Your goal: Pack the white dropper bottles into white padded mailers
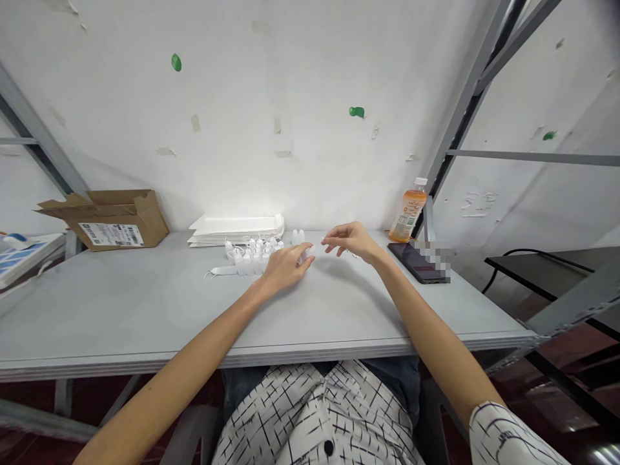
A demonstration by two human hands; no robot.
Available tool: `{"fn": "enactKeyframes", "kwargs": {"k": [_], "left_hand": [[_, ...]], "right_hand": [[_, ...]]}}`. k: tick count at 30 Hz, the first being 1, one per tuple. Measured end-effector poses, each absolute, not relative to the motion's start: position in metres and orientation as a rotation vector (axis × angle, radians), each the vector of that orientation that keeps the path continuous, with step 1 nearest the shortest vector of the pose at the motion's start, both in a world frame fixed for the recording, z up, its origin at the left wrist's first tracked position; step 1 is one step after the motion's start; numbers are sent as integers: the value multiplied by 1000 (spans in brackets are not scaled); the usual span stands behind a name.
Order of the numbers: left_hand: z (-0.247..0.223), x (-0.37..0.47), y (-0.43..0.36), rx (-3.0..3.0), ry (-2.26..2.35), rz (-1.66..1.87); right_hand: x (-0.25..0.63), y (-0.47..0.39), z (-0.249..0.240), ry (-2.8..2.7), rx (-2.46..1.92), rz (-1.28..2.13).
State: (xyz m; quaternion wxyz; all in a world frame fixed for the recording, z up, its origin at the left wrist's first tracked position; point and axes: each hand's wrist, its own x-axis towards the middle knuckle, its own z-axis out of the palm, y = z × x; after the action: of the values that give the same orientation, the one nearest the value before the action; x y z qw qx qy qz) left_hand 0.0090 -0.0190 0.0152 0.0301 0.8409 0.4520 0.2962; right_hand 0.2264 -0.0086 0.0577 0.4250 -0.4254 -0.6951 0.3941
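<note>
Near the middle of the grey table, my left hand [287, 266] is closed with thumb and fingers around a small translucent white bottle [310, 252], partly hidden by the fingers. My right hand [352, 240] hovers just to the right of it, thumb and fingers drawn together in a pinch. Whatever lies between those fingertips is too small to make out. Left of my left hand stands a cluster of small white bottles [246, 263] with pointed tips and looped caps. Behind the hands stand a couple more small white bottles [298, 237].
A stack of white trays [236, 230] lies against the wall. An opened cardboard box [113, 223] stands at the back left. To the right are an orange drink bottle [409, 213] and a dark phone [414, 261]. The table's front edge [320, 352] runs before my body.
</note>
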Motion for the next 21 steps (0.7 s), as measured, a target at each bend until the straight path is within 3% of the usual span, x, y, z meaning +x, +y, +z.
{"fn": "enactKeyframes", "kwargs": {"k": [21], "left_hand": [[17,9,-20,2574,1331,929]], "right_hand": [[210,-13,50,-1875,-1061,1006]]}}
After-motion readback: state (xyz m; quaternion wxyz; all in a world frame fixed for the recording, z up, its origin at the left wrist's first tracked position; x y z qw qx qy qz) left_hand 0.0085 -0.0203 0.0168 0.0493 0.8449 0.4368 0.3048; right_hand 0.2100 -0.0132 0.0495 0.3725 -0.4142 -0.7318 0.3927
